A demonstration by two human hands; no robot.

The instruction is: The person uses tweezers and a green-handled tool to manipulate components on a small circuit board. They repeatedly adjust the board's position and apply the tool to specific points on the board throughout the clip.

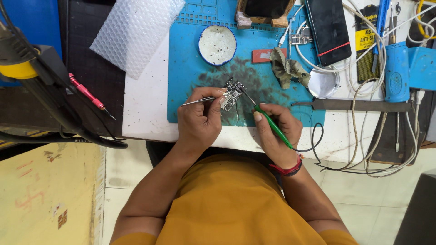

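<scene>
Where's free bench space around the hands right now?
Bare white bench left of the blue mat, below the bubble wrap; smaller mat patch under the white dish. Crowded right: phone, cables, round lid, rag.

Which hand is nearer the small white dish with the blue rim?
Left. The left hand sits just below the white dish, slightly to its left. The right hand is farther off, below and to the dish's right.
</scene>
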